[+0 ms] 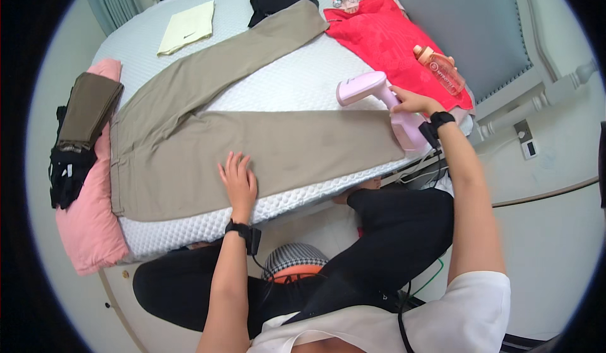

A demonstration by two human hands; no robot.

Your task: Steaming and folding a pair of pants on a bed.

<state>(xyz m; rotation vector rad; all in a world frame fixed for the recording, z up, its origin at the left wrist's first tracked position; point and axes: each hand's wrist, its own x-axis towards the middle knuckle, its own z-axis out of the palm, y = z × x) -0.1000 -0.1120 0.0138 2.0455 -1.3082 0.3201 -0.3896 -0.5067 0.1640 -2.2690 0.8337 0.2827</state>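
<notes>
Khaki trousers lie spread on a white quilted mattress, the waistband to the left and the two legs apart. My left hand rests flat on the nearer leg, fingers spread, holding nothing. At the hem end on the right, my right hand grips the handle of a pink handheld garment steamer. The steamer's head points left above the mattress, and its lower body overlaps the hem of the nearer leg.
Folded brown trousers and black clothing lie on a pink pillow. Farther back are a folded cream garment and black cloth. A water bottle lies on red cloth by the headboard. Cables hang at the mattress's right edge.
</notes>
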